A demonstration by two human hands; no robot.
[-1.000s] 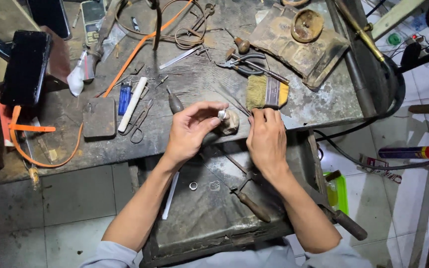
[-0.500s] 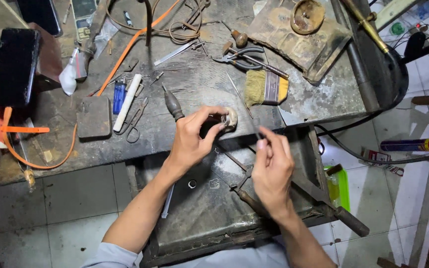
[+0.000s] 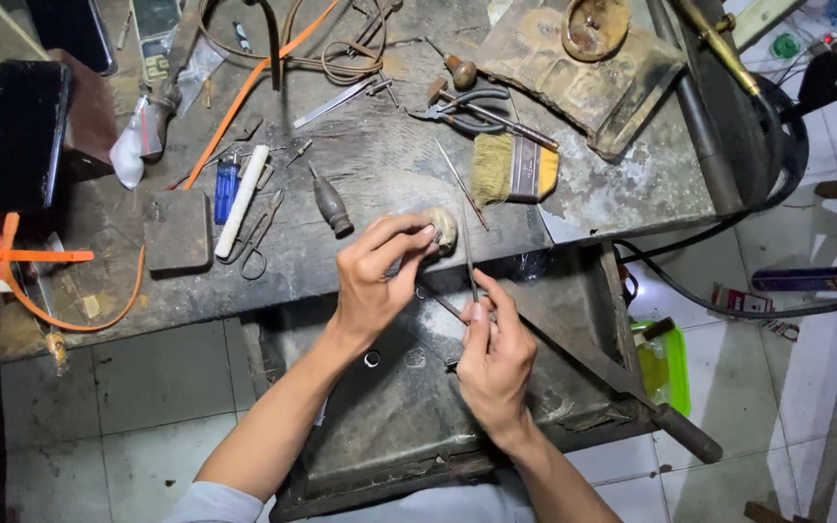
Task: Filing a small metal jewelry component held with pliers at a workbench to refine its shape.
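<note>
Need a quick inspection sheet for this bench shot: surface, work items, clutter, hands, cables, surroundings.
Surface: worn grey workbench, stained, with a metal tray below its front edge.
Work items: small pale lump pinched in the left hand; thin metal tool in the right hand, tip near the lump.
Clutter: brush, pliers, blue lighter, white stick, dark block, round dish.
Hands: left hand and right hand both bare, both gripping.
Cables: orange cable across the bench; black hose at the right.
Surroundings: tiled floor, green container.
</note>
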